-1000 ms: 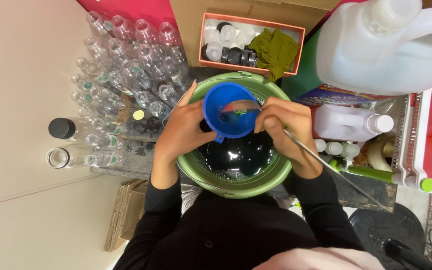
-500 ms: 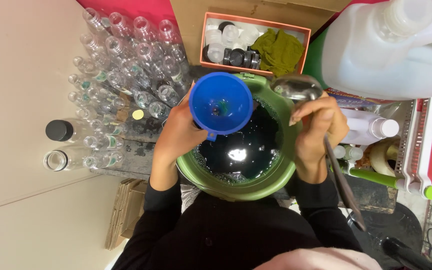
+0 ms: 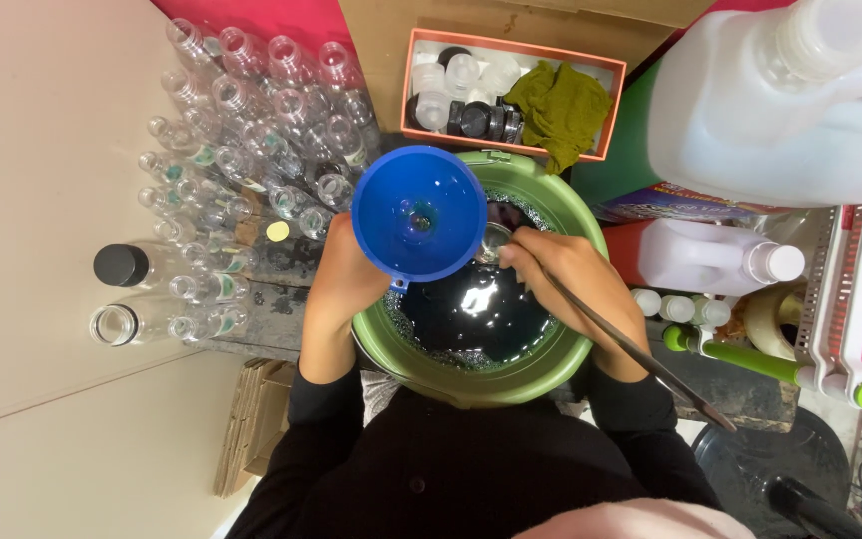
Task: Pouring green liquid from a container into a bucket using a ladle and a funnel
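Observation:
A green bowl (image 3: 561,215) of dark liquid sits in front of me. Over its left rim my left hand (image 3: 346,279) grips something hidden under a blue funnel (image 3: 418,213), which stands upright above it. My right hand (image 3: 571,274) holds a long metal ladle (image 3: 631,349). Its scoop (image 3: 494,243) dips at the liquid just right of the funnel, and its handle runs back to the lower right.
Many clear empty bottles (image 3: 251,130) crowd the surface at the left, one with a black cap (image 3: 120,265). An orange box (image 3: 511,95) with caps and a green cloth stands behind the bowl. Large white jugs (image 3: 780,110) and a smaller white jug (image 3: 700,258) stand at right.
The ladle came away from over the funnel, swung out to the right, and its scoop is now down at the liquid beside the funnel. The funnel has shifted left.

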